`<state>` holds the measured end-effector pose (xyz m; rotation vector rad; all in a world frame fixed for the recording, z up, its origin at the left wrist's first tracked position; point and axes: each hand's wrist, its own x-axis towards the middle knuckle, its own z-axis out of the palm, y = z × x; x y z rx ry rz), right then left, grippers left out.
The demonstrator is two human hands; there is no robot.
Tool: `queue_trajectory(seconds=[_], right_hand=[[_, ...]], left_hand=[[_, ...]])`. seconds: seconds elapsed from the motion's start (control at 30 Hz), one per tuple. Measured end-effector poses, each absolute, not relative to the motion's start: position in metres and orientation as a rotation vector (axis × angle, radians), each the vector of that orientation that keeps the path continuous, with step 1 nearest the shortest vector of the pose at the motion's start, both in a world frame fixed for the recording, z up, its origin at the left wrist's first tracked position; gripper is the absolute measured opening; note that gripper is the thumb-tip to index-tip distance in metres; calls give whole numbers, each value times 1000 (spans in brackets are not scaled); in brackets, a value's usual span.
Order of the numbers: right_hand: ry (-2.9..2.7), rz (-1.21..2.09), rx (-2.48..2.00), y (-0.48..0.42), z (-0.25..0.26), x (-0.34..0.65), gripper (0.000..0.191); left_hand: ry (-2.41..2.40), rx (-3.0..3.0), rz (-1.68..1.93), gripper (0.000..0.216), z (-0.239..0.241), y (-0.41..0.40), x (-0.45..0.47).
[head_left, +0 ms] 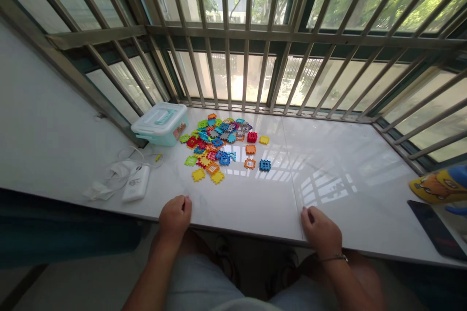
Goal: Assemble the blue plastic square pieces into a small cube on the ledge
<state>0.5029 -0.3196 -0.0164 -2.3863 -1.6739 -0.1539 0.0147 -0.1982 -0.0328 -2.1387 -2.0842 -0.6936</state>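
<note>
My left hand (175, 216) rests on the front edge of the white marble ledge (328, 175), its fingers curled under with nothing seen in them. My right hand (319, 228) rests on the same edge further right, also loosely curled and holding nothing; a thin bracelet sits on its wrist. A pile of several colourful plastic interlocking tiles (221, 143) lies spread on the ledge well beyond both hands, toward the window. A blue tile (264, 165) and an orange tile (250, 163) lie at the pile's near right side.
A pale green lidded plastic box (160, 124) stands left of the pile. A white power bank (136, 183) with tangled cables lies near the front left. A dark phone (436, 228) and a yellow-and-blue object (440, 185) sit at the far right. Metal window bars (233, 34) rise behind the ledge.
</note>
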Motion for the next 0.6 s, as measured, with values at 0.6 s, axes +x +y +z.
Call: queue_trajectory(seconds=[0.6], right_hand=[[-1602, 30, -2471, -316, -16, 504, 44]], left_hand=[[-2063, -2198, -623, 38, -27, -197, 11]])
